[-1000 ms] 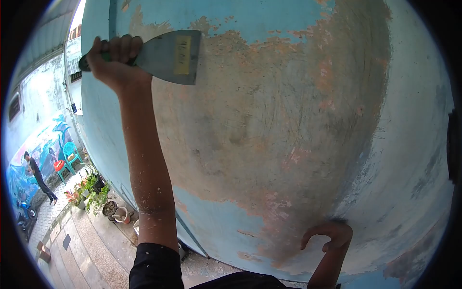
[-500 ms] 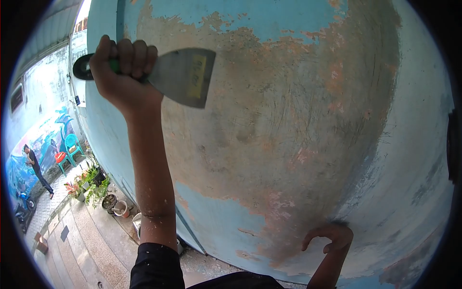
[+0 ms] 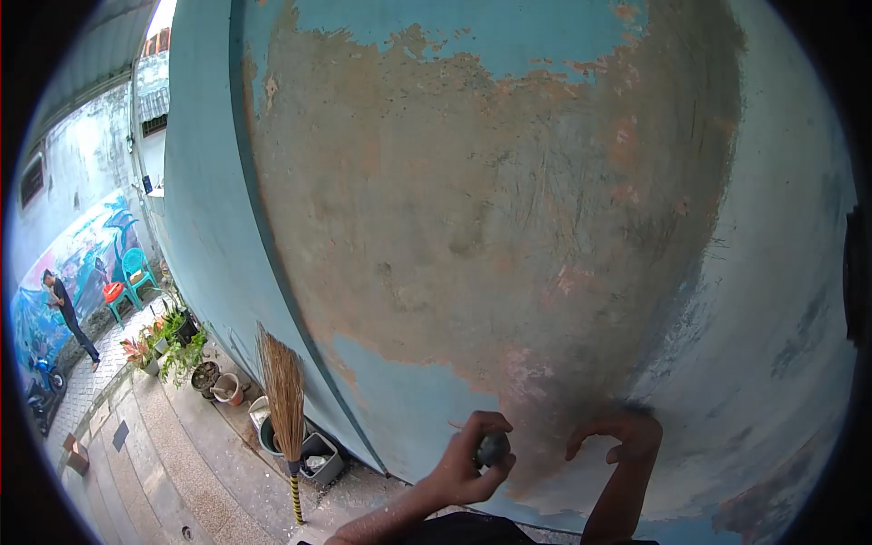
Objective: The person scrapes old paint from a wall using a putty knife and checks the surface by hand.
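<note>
My left hand (image 3: 468, 465) is low in front of the wall (image 3: 509, 227), its fingers wrapped around the dark handle of a putty knife (image 3: 493, 450). The handle points end-on toward me, and the blade is hidden behind my hand. To the right, my right hand (image 3: 627, 438) is bent at the wall's lower part with curled fingers and the thumb apart. Nothing shows in it. Between patches of blue paint, the wall's surface is bare, scratched and grey-brown.
A stick broom (image 3: 283, 400) stands bristles-up against the wall's left side, beside a grey bin (image 3: 322, 459). Potted plants (image 3: 177, 341), green chairs (image 3: 136, 268) and a standing person (image 3: 68, 318) are farther left. A cardboard box (image 3: 76, 454) lies on the paving.
My left hand has dropped from the upper left to the lower middle, still holding the putty knife, whose blade is now out of sight. The broom has come into view. My right hand has hardly moved.
</note>
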Motion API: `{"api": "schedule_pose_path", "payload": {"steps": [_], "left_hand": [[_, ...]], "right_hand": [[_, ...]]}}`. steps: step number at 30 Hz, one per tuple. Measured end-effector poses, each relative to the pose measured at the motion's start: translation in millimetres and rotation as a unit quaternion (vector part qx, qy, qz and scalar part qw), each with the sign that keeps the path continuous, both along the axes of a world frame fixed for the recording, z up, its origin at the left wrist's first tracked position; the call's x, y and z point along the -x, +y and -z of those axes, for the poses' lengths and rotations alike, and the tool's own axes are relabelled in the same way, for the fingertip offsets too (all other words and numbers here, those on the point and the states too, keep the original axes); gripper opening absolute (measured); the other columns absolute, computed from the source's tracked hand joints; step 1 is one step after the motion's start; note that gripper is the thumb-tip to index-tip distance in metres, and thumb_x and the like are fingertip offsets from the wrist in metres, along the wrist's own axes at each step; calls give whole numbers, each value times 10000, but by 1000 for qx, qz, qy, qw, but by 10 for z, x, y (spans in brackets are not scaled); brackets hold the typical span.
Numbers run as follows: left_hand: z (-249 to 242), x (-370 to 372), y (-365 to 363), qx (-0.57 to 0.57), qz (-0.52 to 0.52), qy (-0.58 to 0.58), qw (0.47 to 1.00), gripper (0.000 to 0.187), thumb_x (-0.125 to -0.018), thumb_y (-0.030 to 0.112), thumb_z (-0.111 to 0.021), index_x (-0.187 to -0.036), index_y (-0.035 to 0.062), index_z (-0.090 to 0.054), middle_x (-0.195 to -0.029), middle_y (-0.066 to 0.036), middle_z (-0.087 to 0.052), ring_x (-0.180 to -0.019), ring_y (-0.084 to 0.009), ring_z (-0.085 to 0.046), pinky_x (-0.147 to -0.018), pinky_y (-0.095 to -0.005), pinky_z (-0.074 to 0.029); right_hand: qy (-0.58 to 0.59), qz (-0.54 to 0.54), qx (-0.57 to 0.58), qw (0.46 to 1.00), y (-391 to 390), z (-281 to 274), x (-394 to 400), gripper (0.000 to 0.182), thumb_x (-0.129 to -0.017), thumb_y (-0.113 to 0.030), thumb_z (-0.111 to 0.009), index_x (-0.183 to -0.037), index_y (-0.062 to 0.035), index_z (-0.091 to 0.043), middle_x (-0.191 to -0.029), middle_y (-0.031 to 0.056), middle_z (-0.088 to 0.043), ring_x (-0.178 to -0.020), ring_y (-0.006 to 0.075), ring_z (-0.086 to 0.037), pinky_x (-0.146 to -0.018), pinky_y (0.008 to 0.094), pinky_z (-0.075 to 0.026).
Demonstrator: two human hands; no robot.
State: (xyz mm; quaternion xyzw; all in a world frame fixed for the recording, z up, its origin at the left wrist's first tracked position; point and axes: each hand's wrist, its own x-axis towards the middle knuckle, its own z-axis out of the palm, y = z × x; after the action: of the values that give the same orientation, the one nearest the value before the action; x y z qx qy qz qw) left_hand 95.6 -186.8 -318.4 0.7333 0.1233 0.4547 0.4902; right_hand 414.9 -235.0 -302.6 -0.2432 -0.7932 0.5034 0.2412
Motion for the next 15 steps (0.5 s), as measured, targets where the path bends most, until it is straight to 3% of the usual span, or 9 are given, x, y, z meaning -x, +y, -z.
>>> {"api": "schedule_pose_path", "payload": {"steps": [2,5,7,8,10,11,12,14,15], "left_hand": [[120,-38,-178,49,19,31,998,413,-846,-17,-623,-1187,-5,-390,-859,-57,-573,-677,-96,-521,-593,-242,-424],[249,-135,-282,-26,-20,-12,999,436,-882,-15,-591,-1228,-23,-325,-907,-83,-568,-701,-114,-543,-612,-246,-435],[293,-170,-295,-200,-109,44,973,456,-857,-46,-605,-1223,-49,-334,-976,-136,-555,-774,-204,-596,-667,-300,-477],[244,-170,-320,-200,-108,43,973,456,-857,-46,-605,-1223,-49,-334,-976,-136,-555,-774,-204,-596,-667,-300,-477],[53,-148,-322,-178,-76,112,975,474,-830,-63,-623,-1231,-76,-370,-1106,-270,-524,-985,-384,-624,-795,-426,-525],[-4,-140,-292,-179,-72,112,975,474,-830,-63,-623,-1231,-76,-370,-1106,-270,-524,-985,-384,-624,-795,-426,-525],[-56,-131,-258,-230,-101,105,962,559,-804,-64,-658,-1266,-59,-344,-1138,-283,-505,-998,-404,-617,-792,-428,-527],[-137,-96,-264,-268,-127,43,954,818,-749,-14,-761,-1369,27,-228,-1223,-299,-479,-1102,-456,-564,-897,-482,-483],[-237,-68,-279,-269,-122,41,955,818,-749,-14,-761,-1369,27,-228,-1223,-299,-479,-1102,-456,-564,-897,-482,-483]], "right_hand": [[20,49,31,998,-89,7,80,733,-873,-493,-693,-1303,73,-514,-1248,198,-597,-1194,298,-563,-1016,413,-419],[71,131,15,989,-200,-75,580,709,-875,-421,-713,-1375,12,-460,-1334,179,-546,-1243,282,-527,-1036,419,-405],[83,175,-97,976,-202,-94,1045,692,-883,-301,-726,-1446,-62,-402,-1412,150,-490,-1300,271,-472,-1067,425,-378],[62,185,-170,966,-191,-90,1228,703,-876,-256,-733,-1462,-86,-385,-1442,144,-462,-1337,267,-433,-1087,431,-356],[120,213,-117,963,-160,-12,1479,680,-879,-289,-723,-1440,-72,-407,-1435,166,-466,-1352,294,-419,-1102,431,-327],[178,239,-62,953,-148,18,1557,662,-883,-322,-714,-1419,-58,-428,-1428,187,-470,-1366,322,-405,-1116,432,-298],[230,227,-93,942,-134,3,1593,583,-895,-192,-700,-1405,-77,-444,-1439,168,-464,-1361,291,-415,-1118,432,-319],[202,230,-156,939,-96,-224,1510,549,-904,-182,-687,-1388,-69,-454,-1443,186,-457,-1364,298,-415,-1121,441,-317],[173,226,-219,933,-68,-377,1480,515,-913,-172,-674,-1370,-62,-464,-1446,204,-449,-1367,306,-414,-1125,450,-315]]}}
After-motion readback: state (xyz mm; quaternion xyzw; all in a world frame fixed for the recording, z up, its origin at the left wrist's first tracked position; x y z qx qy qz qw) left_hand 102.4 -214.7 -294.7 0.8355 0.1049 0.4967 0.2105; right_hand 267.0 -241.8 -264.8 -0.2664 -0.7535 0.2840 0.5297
